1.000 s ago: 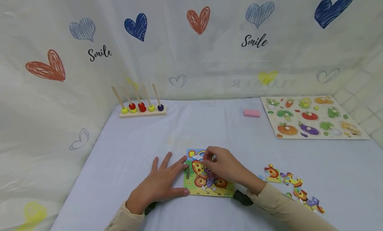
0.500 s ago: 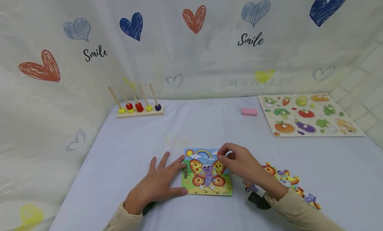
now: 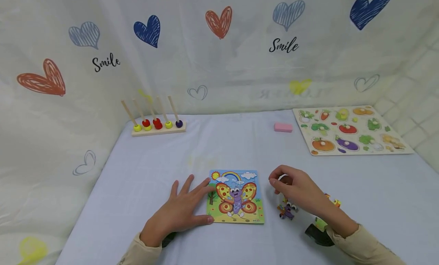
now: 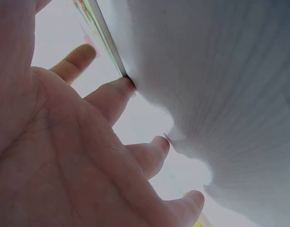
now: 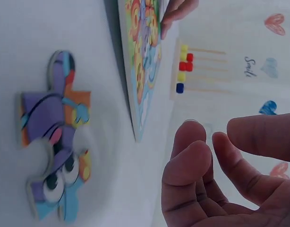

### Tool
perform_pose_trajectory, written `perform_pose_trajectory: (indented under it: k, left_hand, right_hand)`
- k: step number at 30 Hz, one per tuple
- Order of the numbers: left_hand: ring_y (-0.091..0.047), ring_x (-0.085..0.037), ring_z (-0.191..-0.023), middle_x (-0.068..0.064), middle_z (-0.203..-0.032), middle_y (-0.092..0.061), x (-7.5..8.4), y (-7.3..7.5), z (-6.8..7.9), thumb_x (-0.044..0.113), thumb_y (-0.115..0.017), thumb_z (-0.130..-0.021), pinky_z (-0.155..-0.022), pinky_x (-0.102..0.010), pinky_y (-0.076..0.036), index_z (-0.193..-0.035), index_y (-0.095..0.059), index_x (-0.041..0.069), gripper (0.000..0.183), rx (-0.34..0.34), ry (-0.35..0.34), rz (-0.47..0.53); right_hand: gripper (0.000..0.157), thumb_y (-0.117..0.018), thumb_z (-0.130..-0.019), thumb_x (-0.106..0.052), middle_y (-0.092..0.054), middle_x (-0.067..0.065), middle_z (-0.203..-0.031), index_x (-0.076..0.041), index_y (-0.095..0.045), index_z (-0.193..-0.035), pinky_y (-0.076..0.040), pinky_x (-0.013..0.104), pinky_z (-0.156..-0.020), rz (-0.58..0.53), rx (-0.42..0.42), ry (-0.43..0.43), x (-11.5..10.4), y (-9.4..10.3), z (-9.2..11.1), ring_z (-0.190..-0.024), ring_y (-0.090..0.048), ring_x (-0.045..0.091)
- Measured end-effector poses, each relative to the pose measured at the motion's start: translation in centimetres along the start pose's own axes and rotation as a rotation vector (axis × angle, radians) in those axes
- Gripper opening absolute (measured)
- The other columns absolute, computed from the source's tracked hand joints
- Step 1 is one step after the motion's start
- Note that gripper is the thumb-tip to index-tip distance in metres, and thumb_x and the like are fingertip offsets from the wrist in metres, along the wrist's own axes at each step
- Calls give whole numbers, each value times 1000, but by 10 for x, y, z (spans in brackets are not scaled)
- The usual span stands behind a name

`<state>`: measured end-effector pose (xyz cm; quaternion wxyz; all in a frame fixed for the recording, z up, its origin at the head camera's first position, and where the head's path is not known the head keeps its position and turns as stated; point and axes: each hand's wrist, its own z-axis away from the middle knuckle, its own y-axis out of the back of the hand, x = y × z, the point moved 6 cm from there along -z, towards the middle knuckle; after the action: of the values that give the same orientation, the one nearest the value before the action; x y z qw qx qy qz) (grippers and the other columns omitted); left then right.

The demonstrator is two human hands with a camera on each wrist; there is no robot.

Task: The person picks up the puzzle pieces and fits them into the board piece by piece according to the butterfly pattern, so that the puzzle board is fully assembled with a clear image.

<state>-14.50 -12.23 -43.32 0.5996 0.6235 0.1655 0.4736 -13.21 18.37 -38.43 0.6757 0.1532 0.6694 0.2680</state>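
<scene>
A butterfly puzzle board (image 3: pixel 236 204) lies on the white cloth, its picture fully in view with faint seams near the top. My left hand (image 3: pixel 181 207) rests with fingers spread, forefinger and thumb at the board's left edge. Right of the board, my right hand (image 3: pixel 295 187) hovers with loosely curled fingers. In the right wrist view, nothing shows between its fingers (image 5: pixel 185 165). Below that hand sits a loose puzzle piece (image 5: pixel 57 137), purple with two cartoon eyes. More pieces (image 3: pixel 320 224) show partly from behind the right forearm.
A wooden peg counter (image 3: pixel 159 131) with coloured beads stands at the back left. At the back right lie a pink block (image 3: pixel 283 127) and a vegetable peg puzzle (image 3: pixel 353 137). A printed curtain (image 3: pixel 171 74) hangs behind the table.
My right hand has moved right, from the board's upper part to above the loose pieces, uncovering the board's picture. My left hand has stayed at the board's edge.
</scene>
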Motion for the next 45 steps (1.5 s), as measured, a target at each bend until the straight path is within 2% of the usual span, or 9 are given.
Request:
perform_pose_trajectory:
  k: [6,11,20,25,29,35,39,45]
  left_hand:
    - [-9,-47,-161,2,-176,-28,0,0,1,57,-77,-94,-118,-81,-4,-160,-49,33,75,-17,-11,-19]
    - [-9,-47,-161,2,-177,-26,0,1,1,58,-76,-95,-117,-81,-4,-162,-48,33,77,-22,-7,-30]
    - [-6,-46,-162,3,-177,-25,-1,1,1,58,-76,-95,-118,-81,-3,-162,-47,33,78,-39,16,-17]
    - [-5,-45,-162,3,-177,-24,-2,0,1,60,-76,-94,-118,-81,-2,-162,-47,34,78,-45,29,-14]
    - [-6,-45,-162,3,-177,-24,-3,0,1,59,-76,-94,-118,-80,-1,-163,-47,34,79,-44,26,-16]
    - [-6,-45,-162,4,-177,-24,-2,0,1,60,-75,-95,-119,-80,-1,-163,-46,34,79,-45,21,-19]
    - [-6,-45,-162,4,-177,-24,0,0,0,59,-75,-95,-119,-80,-2,-163,-46,33,79,-44,12,-17]
    - [-6,-46,-162,4,-177,-24,1,0,0,59,-76,-95,-118,-80,-1,-163,-46,33,79,-41,8,-15]
  right_hand:
    - [11,-72,-104,-17,-69,4,-96,-7,-71,-110,-55,30,-69,54,33,-4,8,12,12,-86,-65,22]
    - [11,-75,-103,-18,-68,1,-99,-9,-71,-108,-55,28,-70,101,29,4,17,15,19,-88,-63,20]
    - [18,-80,-98,-17,-64,-1,-96,-8,-72,-111,-52,27,-67,157,23,20,27,15,25,-84,-56,19]
    - [15,-83,-95,-12,-64,-2,-99,-11,-74,-107,-51,26,-67,176,-22,56,31,10,29,-83,-55,16]
    - [14,-85,-92,-14,-59,-2,-95,-15,-74,-101,-49,26,-67,189,-63,43,35,3,30,-84,-53,16]
    - [22,-91,-87,-23,-53,-3,-94,-17,-72,-96,-48,30,-72,325,-107,46,36,-9,29,-89,-50,16]
    - [24,-92,-85,-21,-50,-4,-92,-16,-70,-94,-45,32,-73,401,-94,66,35,-14,30,-88,-47,15]
    - [29,-94,-81,-13,-46,-4,-93,-21,-68,-89,-42,32,-73,432,-33,162,30,-17,34,-91,-42,17]
